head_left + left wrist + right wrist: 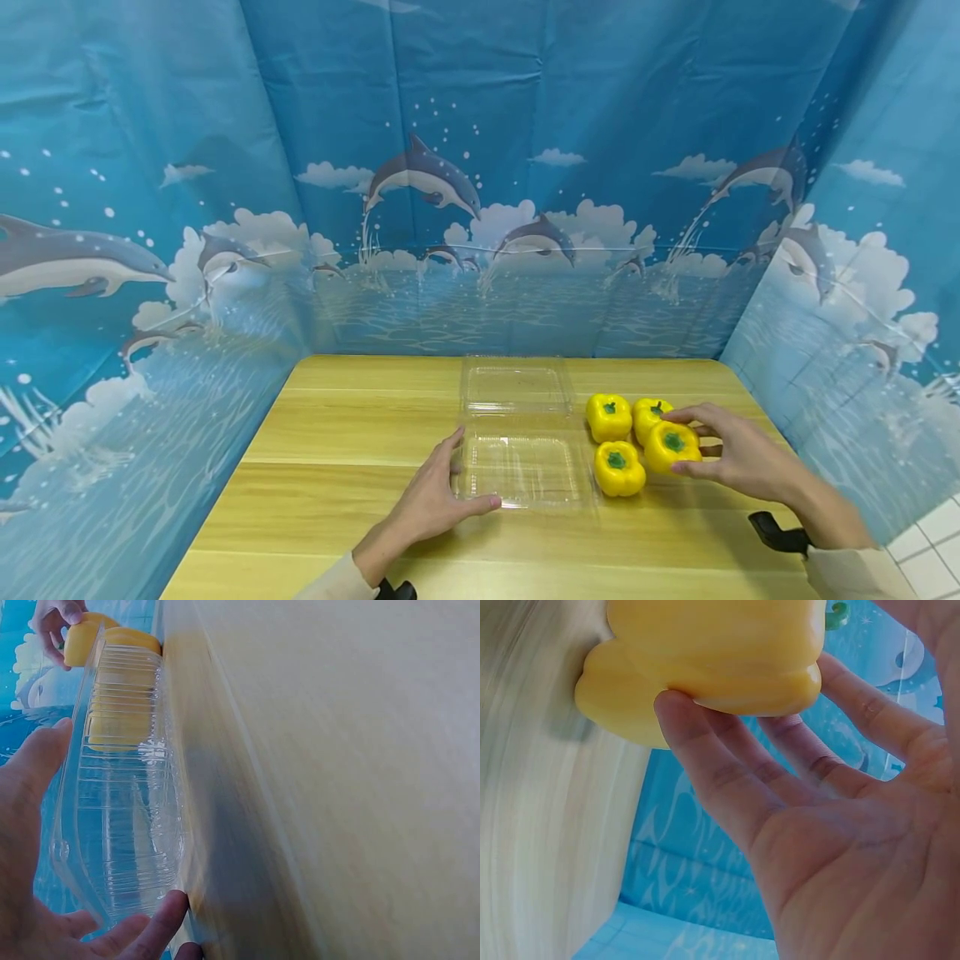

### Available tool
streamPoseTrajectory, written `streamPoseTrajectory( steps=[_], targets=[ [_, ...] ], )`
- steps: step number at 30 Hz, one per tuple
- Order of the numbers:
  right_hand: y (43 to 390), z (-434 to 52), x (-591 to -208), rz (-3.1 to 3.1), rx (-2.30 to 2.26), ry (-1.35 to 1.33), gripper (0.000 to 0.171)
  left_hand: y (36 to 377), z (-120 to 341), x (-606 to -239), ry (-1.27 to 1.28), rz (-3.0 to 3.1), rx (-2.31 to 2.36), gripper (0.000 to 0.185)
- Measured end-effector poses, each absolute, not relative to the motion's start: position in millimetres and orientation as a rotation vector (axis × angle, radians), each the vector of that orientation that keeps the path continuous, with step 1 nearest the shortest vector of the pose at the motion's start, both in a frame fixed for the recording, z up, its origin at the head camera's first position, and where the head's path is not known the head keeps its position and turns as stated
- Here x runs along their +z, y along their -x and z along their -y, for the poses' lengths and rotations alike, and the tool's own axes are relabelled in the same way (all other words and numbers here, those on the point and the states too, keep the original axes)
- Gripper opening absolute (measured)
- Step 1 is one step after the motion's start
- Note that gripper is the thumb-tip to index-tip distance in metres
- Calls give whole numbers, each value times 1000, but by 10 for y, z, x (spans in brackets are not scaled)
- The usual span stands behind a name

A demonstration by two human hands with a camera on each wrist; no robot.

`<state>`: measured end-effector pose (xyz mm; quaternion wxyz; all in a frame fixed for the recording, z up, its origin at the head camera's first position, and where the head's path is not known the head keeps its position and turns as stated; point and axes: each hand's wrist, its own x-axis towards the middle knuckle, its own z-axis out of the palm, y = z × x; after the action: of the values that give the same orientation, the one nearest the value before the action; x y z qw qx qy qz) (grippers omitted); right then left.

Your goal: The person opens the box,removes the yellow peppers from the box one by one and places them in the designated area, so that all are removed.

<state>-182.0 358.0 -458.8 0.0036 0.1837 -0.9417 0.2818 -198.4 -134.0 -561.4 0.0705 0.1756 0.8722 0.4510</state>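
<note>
A clear plastic clamshell container lies open in the middle of the wooden table, with its lid folded back. My left hand holds the tray's near left corner, thumb along the front rim and fingers on the left side. In the left wrist view the container sits between my thumb and fingers. Several yellow bell peppers lie to the container's right. My right hand grips the right-hand pepper, and my fingers curl under that pepper.
Three other yellow peppers lie close around the held one. Blue dolphin-print curtains wall in the table on the left, back and right. A tiled floor shows at the lower right.
</note>
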Motion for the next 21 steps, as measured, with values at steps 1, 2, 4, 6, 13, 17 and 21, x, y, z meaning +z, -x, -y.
streamPoseTrajectory(
  steps=[1,2,4,6,13,17,21],
  targets=[
    [1820,-3585,-4598,2951,883,-580,66,1983,1339,-5613,-528,-2625,1355,128],
    [1820,-3589,-4607,2952,881,-582,66,1982,1338,-5611,-526,-2626,1355,128],
    [1821,-3596,-4627,2954,879,-585,65,1979,1336,-5607,-524,-2629,1352,129],
    [1824,-3600,-4647,2953,893,-589,66,1977,1334,-5604,-523,-2629,1352,129],
    [1845,-3594,-4702,2957,906,-586,64,1980,1344,-5600,-520,-2626,1356,129],
    [1859,-3598,-4730,2967,938,-573,64,1986,1349,-5597,-527,-2624,1358,129],
    [1870,-3608,-4758,2981,973,-570,66,1992,1355,-5593,-534,-2626,1357,129]
  ],
)
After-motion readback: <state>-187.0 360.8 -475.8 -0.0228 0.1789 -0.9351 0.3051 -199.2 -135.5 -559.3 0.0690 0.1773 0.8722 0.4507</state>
